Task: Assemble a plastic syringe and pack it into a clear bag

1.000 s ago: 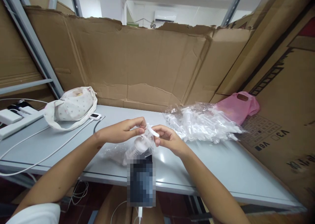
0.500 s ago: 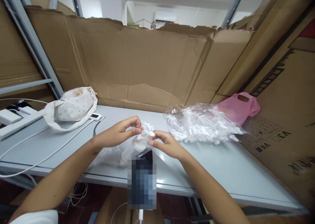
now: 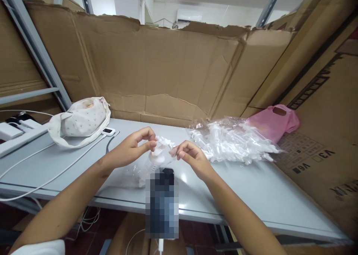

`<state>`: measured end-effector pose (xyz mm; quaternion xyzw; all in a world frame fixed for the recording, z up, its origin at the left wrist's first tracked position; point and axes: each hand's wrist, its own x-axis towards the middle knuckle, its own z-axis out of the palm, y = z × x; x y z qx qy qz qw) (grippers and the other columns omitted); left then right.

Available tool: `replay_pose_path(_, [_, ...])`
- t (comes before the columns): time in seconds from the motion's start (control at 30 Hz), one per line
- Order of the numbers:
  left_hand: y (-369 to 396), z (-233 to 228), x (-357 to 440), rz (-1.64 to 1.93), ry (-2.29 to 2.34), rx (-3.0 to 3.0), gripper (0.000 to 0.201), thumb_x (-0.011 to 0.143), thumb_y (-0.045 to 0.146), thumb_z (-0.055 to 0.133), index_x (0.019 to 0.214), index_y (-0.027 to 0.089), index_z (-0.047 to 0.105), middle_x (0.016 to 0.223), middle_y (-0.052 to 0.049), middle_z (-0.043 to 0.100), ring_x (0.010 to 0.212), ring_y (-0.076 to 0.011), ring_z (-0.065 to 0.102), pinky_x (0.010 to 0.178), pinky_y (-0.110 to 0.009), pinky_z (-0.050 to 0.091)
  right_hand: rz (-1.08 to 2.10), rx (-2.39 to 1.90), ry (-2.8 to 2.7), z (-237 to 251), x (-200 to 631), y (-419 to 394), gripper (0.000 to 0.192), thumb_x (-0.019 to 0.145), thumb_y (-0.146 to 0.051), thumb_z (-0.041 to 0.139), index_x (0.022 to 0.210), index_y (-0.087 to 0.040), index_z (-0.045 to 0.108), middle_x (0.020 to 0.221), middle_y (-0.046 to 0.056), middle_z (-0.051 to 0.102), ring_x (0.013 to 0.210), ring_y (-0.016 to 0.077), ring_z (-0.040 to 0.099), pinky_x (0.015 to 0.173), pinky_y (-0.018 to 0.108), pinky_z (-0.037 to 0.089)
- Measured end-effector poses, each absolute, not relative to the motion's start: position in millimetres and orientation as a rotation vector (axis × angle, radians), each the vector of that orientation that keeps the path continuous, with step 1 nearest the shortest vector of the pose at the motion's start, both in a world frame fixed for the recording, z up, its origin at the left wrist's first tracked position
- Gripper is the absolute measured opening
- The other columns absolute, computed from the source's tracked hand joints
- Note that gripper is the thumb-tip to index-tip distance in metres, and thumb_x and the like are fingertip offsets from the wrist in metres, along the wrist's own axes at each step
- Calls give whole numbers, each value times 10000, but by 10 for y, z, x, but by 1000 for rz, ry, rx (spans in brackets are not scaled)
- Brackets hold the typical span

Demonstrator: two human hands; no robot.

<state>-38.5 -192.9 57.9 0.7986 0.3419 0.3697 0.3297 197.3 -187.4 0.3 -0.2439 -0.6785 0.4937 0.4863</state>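
Both my hands are raised just above the grey table (image 3: 251,195), pinching one small clear plastic bag with a white pump dispenser (image 3: 157,158) inside. My left hand (image 3: 134,147) grips the bag's top from the left with thumb and forefinger. My right hand (image 3: 190,156) pinches the bag's other top corner from the right. The bag hangs down between them and its lower end trails on the table. A pile of several more bagged white pump dispensers (image 3: 232,140) lies to the right of my right hand.
A phone (image 3: 162,204), blurred out, stands at the table's near edge under my hands. A white cloth bag (image 3: 81,120) and white cables (image 3: 41,165) lie at the left, a pink plastic bag (image 3: 272,120) at the far right. Cardboard sheets (image 3: 173,72) wall the table behind and on the right.
My hands have shifted slightly up and apart on the bag's top, and the white spout that stuck out between my fingers is tucked lower. The view has tilted down a little.
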Motion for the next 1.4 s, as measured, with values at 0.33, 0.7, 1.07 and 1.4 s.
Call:
replay_pose_path(0.33, [-1983,741,-335,870,755,2390,205,952,362,443,838,198,489,920,-24,539,948,-178,513,870,-321,403,1093,-532,-1743,-137,1948,-1801,573,749,-364,742,1241,-332,451,1280,68,479,1093,196,525,813,328,511])
replay_pose_path(0.7, [-1918,673,-88,708,1004,2745,230,977,284,341,796,203,456,780,-3,522,780,-188,476,806,-363,382,738,-650,-1826,-46,1990,-1899,179,832,-245,660,1008,-273,677,943,38,699,885,195,650,847,379,500])
replay_pose_path(1.07, [-2058,821,29,680,793,2756,216,977,276,357,830,190,491,795,-7,569,759,-170,513,752,-317,381,508,-450,-2228,20,2005,-1925,276,845,-378,635,1090,-253,648,1077,79,695,1094,254,604,964,425,446])
replay_pose_path(1.4, [-2169,1330,22,596,840,2982,199,962,309,409,824,196,497,734,4,577,664,-158,510,604,-275,332,845,-320,-1857,6,2097,-1888,535,734,-429,749,1214,-296,554,1013,56,682,928,238,659,800,385,525])
